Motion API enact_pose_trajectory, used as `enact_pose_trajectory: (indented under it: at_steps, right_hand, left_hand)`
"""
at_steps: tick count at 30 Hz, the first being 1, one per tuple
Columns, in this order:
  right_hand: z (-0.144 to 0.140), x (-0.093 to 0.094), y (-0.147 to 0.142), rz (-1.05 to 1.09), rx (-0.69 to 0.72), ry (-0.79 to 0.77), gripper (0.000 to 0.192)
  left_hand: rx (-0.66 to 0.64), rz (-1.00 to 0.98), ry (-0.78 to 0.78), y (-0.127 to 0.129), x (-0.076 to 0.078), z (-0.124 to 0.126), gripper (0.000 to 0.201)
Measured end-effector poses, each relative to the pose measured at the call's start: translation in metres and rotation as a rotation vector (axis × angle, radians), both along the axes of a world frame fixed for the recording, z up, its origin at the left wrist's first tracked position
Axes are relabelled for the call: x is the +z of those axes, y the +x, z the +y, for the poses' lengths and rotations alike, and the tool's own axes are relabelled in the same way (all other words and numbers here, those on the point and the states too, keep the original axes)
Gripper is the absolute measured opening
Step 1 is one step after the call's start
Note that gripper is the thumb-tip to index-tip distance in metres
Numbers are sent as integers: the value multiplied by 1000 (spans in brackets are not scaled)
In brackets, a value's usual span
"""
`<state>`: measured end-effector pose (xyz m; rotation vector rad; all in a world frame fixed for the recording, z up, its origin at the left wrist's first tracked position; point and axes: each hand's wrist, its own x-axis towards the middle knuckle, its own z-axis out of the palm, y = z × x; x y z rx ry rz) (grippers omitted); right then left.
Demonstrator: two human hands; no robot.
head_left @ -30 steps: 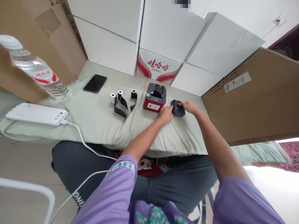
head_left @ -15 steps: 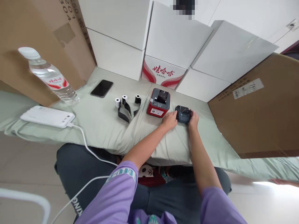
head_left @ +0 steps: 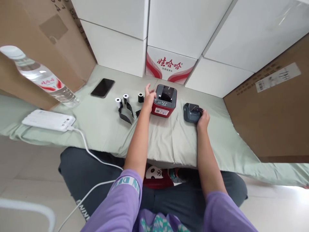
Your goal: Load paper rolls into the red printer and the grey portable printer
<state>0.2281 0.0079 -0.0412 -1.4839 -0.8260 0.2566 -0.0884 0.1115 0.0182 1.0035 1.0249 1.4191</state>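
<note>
**Two hands, two small printers on a cloth-covered tabletop**

A seated person in purple sleeves reaches across a tabletop (head_left: 101,125) draped in pale green cloth. The left hand (head_left: 149,97) rests against the left side of a red printer (head_left: 164,100) with a dark lid, its fingers (head_left: 146,88) spread and partly raised rather than closed around the casing. The right hand (head_left: 203,117) lies at the near right corner of a dark grey printer (head_left: 191,112), fingers curled against its body; whether they truly grip it cannot be told. The two printers stand near each other at the middle of the tabletop, the grey one to the right and apart from the red one.

Just left of the left hand stand three small paper rolls (head_left: 125,98), two white and one black, with dark strips trailing toward the near edge. Farther left lie a black phone (head_left: 102,87), a tilted water bottle (head_left: 38,75) and a white power bank (head_left: 47,120) with a white cable (head_left: 84,146) running off the near edge. White boxes (head_left: 183,29) are stacked along the far side, and brown cartons (head_left: 272,106) flank both ends.
</note>
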Motion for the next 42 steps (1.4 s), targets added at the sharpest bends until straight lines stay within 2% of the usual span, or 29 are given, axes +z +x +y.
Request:
enact_pose_trajectory:
  at_steps: [2, 5, 10, 15, 18, 21, 24, 27, 28, 30, 33, 37, 40, 42]
  right_hand:
    - [1, -1, 1, -6, 7, 2, 56]
    - [0, -1, 2, -26, 17, 7, 55]
    - [-2, 1, 1, -76, 12, -66, 53]
    - [-6, 5, -3, -110, -1, -85, 51]
    - [-18, 20, -19, -203, -41, -5, 46]
    - [-30, 47, -49, -396, -63, 93, 40]
    - [-20, 78, -81, -498, 88, 78, 40]
    - [18, 103, -99, -606, 284, -31, 34]
    - [35, 109, -102, -652, 390, -99, 31]
    - [67, 117, -104, -741, 628, -267, 27]
    - [102, 124, -109, -906, 805, -436, 17]
    - [121, 128, -130, -1105, 861, -672, 7]
    - [125, 129, -148, -1243, 746, -828, 5]
    - [123, 133, -154, -1314, 709, -882, 14]
  left_hand:
    - [-132, -134, -75, -3, -9, 4, 85]
    - [-216, -277, -75, -3, -17, 4, 82]
    - [-230, -394, -60, -8, -27, 12, 70]
    - [-219, -353, -22, -8, -34, 13, 68]
    - [-190, -324, 24, -1, -35, 8, 62]
    - [-155, -327, 90, 8, -36, 3, 54]
    - [-114, -350, 107, 16, -37, 2, 47]
    - [-84, -394, 82, 20, -39, 4, 45]
    - [-77, -402, 77, 20, -40, 4, 44]
    - [-68, -403, 84, 22, -40, 4, 43]
    - [-66, -362, 114, 26, -41, 3, 40]
    - [-90, -275, 123, 33, -40, 0, 43]
    - [-101, -249, 141, 35, -40, 0, 45]
    - [-102, -245, 149, 34, -41, 0, 45]
